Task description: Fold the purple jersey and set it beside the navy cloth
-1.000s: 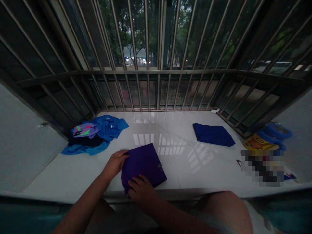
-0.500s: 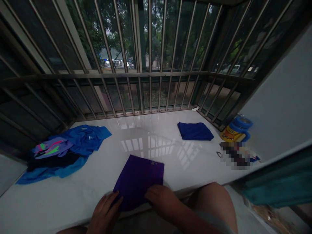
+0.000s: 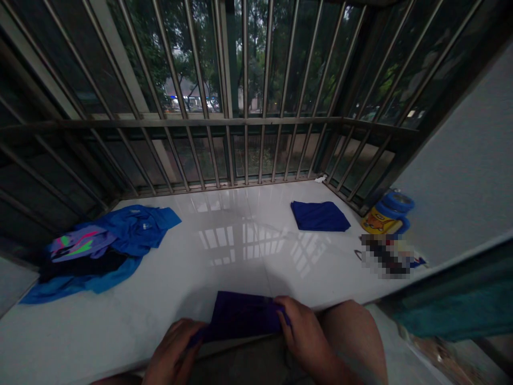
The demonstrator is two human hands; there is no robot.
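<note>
At six o'clock, left hand [image 3: 175, 345] and right hand [image 3: 303, 330] pinch opposite ends of purple cloth [image 3: 245, 317], fingers closed; even tension, aligned edges advised.

Support: white, glossy ledge [image 3: 120, 331], window bars mirrored in its surface. On it, from ledge centre: 9–10 o'clock, rumpled bright-blue cloth [image 3: 144, 230] heaped with black and patterned lavender pieces; 2 o'clock, folded dark-blue cloth [image 3: 320, 216], flat; 1–2 o'clock, far corner, white scrap [image 3: 320, 179]; 2–3 o'clock, blue-and-yellow container [image 3: 382, 218]; 3 o'clock, pixelated items [image 3: 387, 255], unidentifiable.
</note>
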